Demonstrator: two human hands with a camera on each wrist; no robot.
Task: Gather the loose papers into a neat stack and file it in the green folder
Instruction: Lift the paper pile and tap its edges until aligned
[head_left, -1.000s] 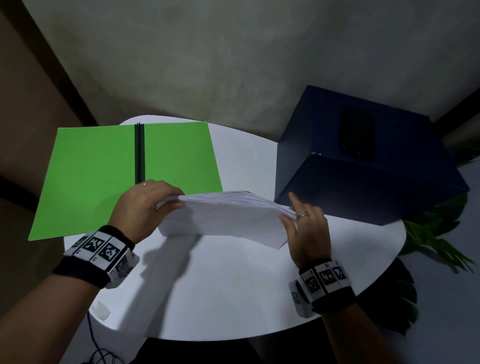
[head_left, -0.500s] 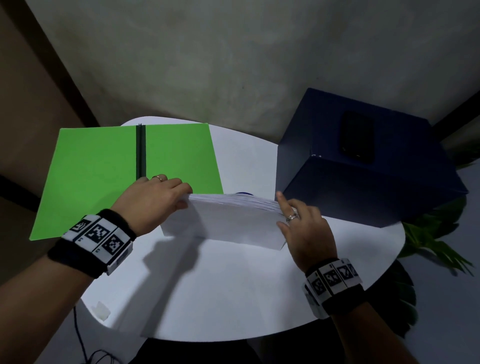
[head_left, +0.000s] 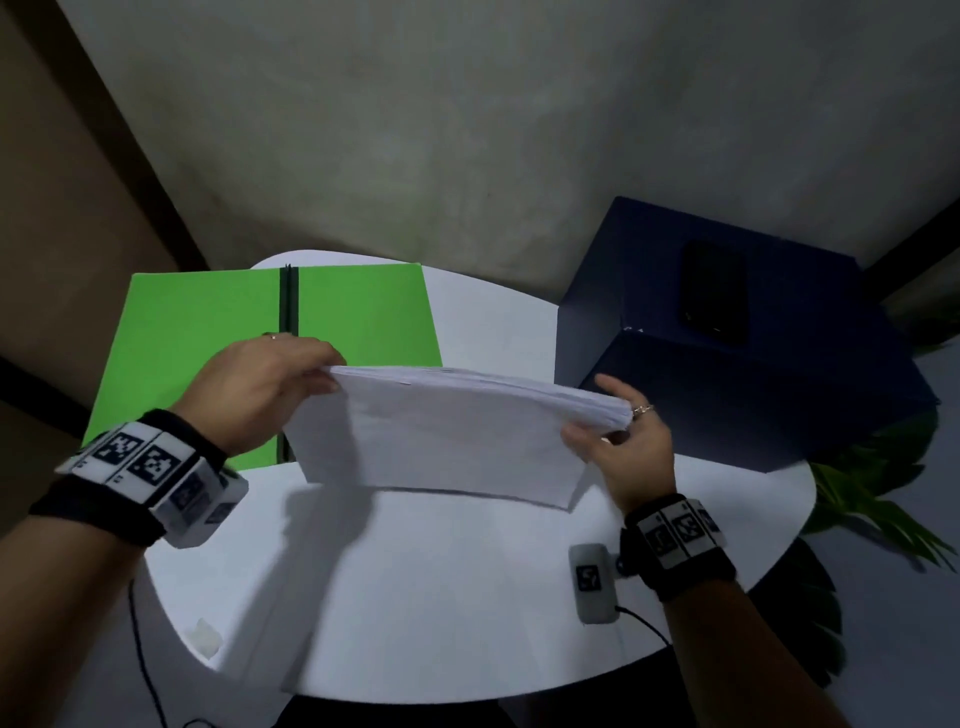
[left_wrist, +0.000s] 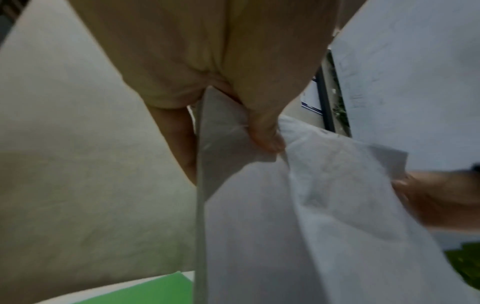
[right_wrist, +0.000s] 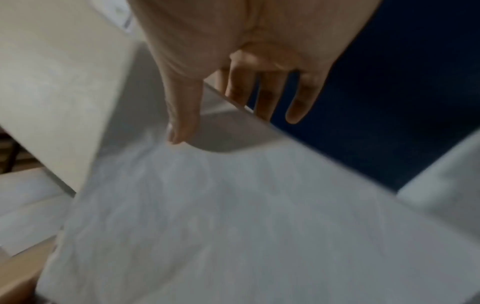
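Lying open at the table's (head_left: 467, 597) left rear, the green folder (head_left: 197, 338) shows its dark spine. Just in front, the left hand (head_left: 260, 389) pinches the left edge of the paper stack (head_left: 447, 436), held upright with its lower edge on the table. The right hand (head_left: 623, 447) clasps the right edge, thumb in front, fingers behind. A dark blue box (head_left: 737, 364) stands at the right.

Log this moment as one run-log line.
left hand: grips papers | right hand: grips papers | papers: upright on table | folder: open
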